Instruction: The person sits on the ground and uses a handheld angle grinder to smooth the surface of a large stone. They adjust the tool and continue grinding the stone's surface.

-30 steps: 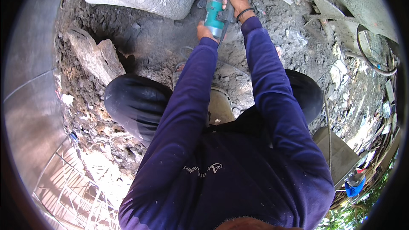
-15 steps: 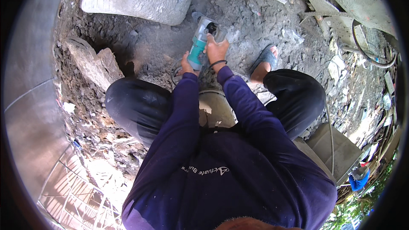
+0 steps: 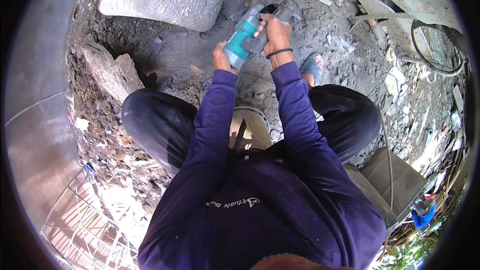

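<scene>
I hold a teal and grey power tool (image 3: pixel 240 40) in front of me, above dusty ground, tilted with its far end up and to the right. My left hand (image 3: pixel 223 59) is closed round its near, grey end. My right hand (image 3: pixel 277 32) grips the grey part on its right side, near a black piece at the far end. Its working end is blurred and partly hidden by my right hand, so its exact kind cannot be made out. A thin cord shows near my left wrist.
I sit on a round pale bucket (image 3: pixel 250 127). A big whitish stone block (image 3: pixel 162 0) lies ahead, a broken slab (image 3: pixel 112 70) at left. My sandalled foot (image 3: pixel 312 70) is at right. A metal sheet (image 3: pixel 35 95) stands far left; a black hose loop (image 3: pixel 435 65) lies right.
Both hands have lifted the tool and shifted it right and slightly forward. It now tilts more to the right, and my right hand has moved further right.
</scene>
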### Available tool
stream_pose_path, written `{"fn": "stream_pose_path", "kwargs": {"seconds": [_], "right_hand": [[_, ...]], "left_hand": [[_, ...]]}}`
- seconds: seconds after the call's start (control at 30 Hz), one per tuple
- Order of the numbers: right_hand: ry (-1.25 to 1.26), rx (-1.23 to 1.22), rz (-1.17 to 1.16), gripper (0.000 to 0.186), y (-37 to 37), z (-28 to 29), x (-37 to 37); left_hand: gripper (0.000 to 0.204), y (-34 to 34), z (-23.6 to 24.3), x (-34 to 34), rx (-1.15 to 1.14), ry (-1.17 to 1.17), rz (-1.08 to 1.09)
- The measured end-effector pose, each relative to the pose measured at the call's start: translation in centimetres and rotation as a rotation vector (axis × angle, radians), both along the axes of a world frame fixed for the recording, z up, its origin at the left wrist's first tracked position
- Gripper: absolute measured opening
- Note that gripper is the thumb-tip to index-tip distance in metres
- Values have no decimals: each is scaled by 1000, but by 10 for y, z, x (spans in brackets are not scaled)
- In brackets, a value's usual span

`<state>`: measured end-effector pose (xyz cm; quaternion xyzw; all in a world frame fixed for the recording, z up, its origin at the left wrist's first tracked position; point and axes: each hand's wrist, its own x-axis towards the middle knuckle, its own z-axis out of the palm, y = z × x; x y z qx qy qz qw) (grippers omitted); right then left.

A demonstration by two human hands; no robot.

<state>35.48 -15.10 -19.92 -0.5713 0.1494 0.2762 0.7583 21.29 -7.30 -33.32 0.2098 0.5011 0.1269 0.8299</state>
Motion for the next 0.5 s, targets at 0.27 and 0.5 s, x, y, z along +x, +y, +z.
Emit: {"fn": "stream_pose_path", "kwargs": {"seconds": [0.27, 0.5], "right_hand": [[-76, 107, 80, 9, 0, 49, 31], [-208, -236, 97, 18, 72, -22, 45]], "left_hand": [[43, -19, 70, 34, -10, -196, 209], [43, 35, -33, 47, -240, -257, 7]]}}
